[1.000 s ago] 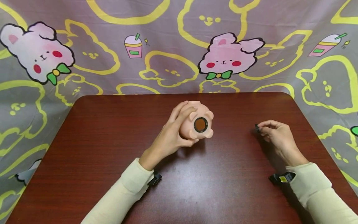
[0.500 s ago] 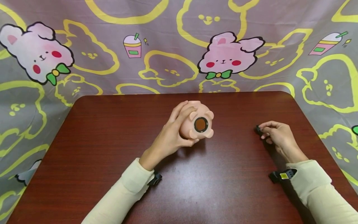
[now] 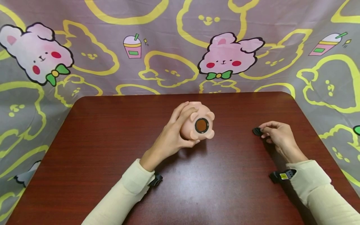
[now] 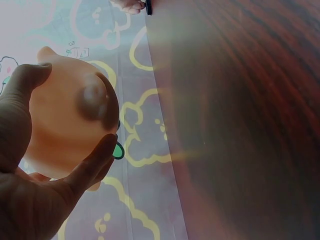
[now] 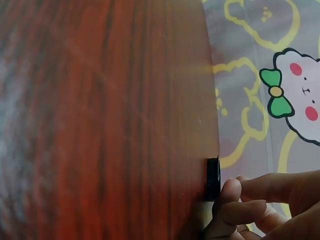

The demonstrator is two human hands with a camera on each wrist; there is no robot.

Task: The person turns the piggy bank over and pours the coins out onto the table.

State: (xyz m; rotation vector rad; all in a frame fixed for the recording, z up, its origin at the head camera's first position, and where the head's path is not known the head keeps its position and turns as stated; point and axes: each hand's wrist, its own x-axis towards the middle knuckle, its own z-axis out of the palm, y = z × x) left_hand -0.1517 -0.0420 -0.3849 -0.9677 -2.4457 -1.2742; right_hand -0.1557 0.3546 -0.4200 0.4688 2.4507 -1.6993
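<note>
"Pink round figure (image 3: 189,125) over the table (image 3: 180,193), nearer the far edge. What's hidden?"

"Your left hand (image 3: 172,132) covers one side. Four stubby feet (image 3: 209,134) ring its black-rimmed hole (image 3: 202,125)."

"Your fingers?"

"Left ones clamp it; your right hand (image 3: 278,137) pinches a black disc (image 3: 256,131), nearer the right edge."

Curtained booth: cartoon-print cloth (image 3: 168,37) on 3 sides of a table (image 3: 98,134).

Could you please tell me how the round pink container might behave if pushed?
The round pink container is probably light for its size, as its round opening suggests a hollow body. Its smooth, curved sides could let it slip or roll, though its stubby feet might steady it upright.
</note>
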